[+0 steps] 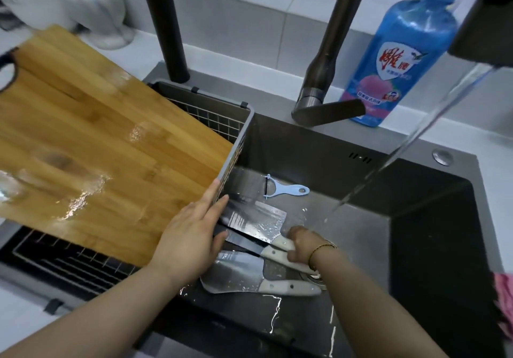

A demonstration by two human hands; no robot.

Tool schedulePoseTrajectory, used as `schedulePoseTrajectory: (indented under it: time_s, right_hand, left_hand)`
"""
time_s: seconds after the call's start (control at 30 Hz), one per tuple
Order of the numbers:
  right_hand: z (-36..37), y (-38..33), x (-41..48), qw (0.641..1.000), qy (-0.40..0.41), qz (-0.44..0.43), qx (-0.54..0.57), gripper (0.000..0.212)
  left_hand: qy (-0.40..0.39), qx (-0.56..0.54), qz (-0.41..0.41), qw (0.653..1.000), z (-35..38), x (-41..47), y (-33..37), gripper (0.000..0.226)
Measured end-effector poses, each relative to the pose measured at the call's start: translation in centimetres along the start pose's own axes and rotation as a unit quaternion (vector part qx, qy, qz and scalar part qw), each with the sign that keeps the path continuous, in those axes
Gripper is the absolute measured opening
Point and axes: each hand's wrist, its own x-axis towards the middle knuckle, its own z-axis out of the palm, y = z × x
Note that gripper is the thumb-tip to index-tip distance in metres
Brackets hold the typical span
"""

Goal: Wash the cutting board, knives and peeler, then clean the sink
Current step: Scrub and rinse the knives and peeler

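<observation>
Dark sink in white bench; cutting board at 9 o'clock. Left hand: fingers straight at board's edge. Right hand: fingers gripping knife handle.

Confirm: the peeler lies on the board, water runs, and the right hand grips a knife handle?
No: the head view shows the peeler in the sink, not on the board. Water runs and the right hand grips a knife handle.

In the dark grey metal sink, the right hand grips a white-handled steel cleaver near the running water. The left hand, fingers straight, seems to touch the wet wooden cutting board.
</observation>
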Motion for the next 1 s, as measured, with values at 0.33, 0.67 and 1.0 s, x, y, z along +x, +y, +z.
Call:
schedulePoseTrajectory:
  time_s: [0.33, 0.67, 1.0]
  right_hand:
    - [-2.2, -0.4, -7.6, 0.997, 0.049, 0.049, 0.017, 0.035]
    - [-0.5, -1.3, -17.4, 0.936, 0.198, 0.141, 0.254, 0.006]
    - [2.8, -6.5, -21.7, 0.788, 0.373, 0.118, 0.474, 0.010]
  left_hand:
    - [-0.019, -0.003, 0.011, 1.000, -0.4, -0.4, 0.2, 0.061]
    - [0.110, 0.044, 0.116, 0.986, -0.9, -1.4, 0.0, 0.028]
    - [-0.330, -0.445, -0.021, 0.832, -1.2, -3.9, 11.3, 0.035]
